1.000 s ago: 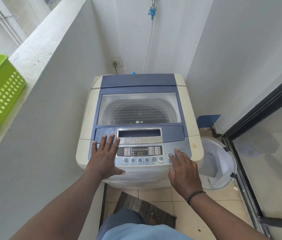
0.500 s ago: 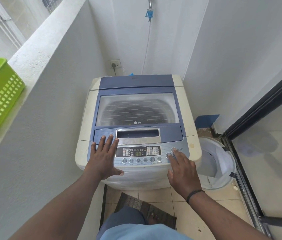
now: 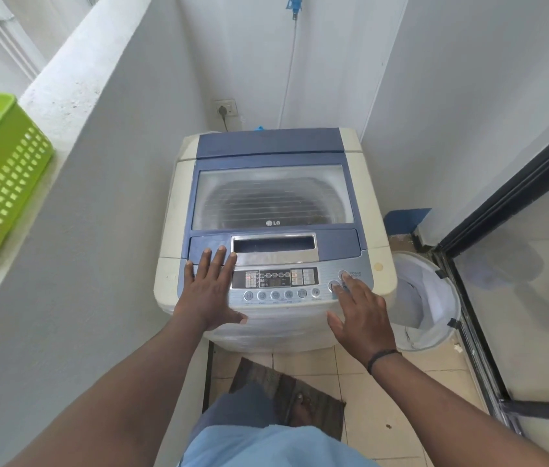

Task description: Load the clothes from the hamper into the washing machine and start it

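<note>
A cream and blue top-loading washing machine (image 3: 360, 197) stands in a narrow corner with its clear lid (image 3: 271, 197) closed. My left hand (image 3: 210, 289) lies flat, fingers spread, on the front left of the machine beside the control panel (image 3: 275, 278). My right hand (image 3: 360, 315) rests at the panel's right end with fingertips on the round buttons (image 3: 335, 285). The panel display is lit. A white round hamper (image 3: 435, 318) stands on the floor to the right of the machine and looks empty inside.
A green plastic basket (image 3: 0, 183) sits on the ledge of the low wall at left. A dark-framed glass door (image 3: 519, 264) lines the right side. A dark mat (image 3: 286, 392) lies on the tiled floor under my feet. A wall socket (image 3: 225, 108) and hose are behind the machine.
Both hands stay on the machine. My right fingertips have shifted slightly on the round buttons, and the view has tilted down a little.
</note>
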